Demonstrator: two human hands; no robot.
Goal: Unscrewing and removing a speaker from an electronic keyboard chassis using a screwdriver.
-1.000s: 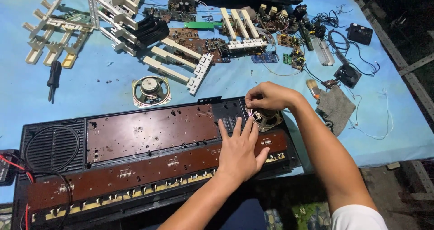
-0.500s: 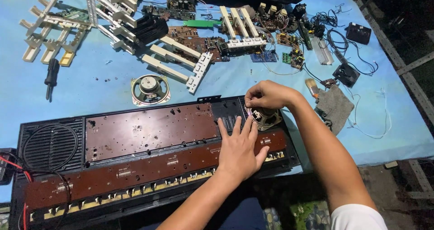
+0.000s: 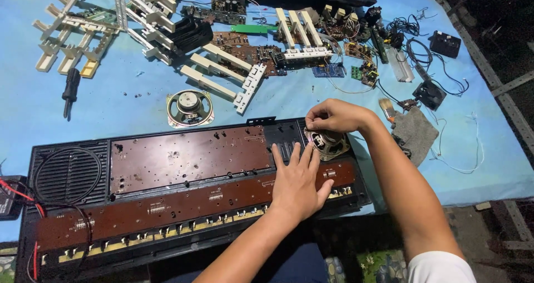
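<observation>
On the near side of the blue table cover point(image 3: 33, 116), an opened keyboard case point(image 3: 183, 199) lies with brown circuit boards exposed. Left hand point(image 3: 297, 180) flat, fingers spread, pressing the board right of centre. Right hand point(image 3: 334, 116) closed, fingertips pinching the rim of a small round speaker point(image 3: 328, 143) seated at the case's right end, just beside the left fingertips. Second loose speaker point(image 3: 190, 107) on the cover beyond the case. Black-handled screwdriver point(image 3: 69, 91) far left. White key strips point(image 3: 222, 74), circuit boards and cables scattered at the far side. Grey cloth point(image 3: 414, 135) right of the right wrist.
</observation>
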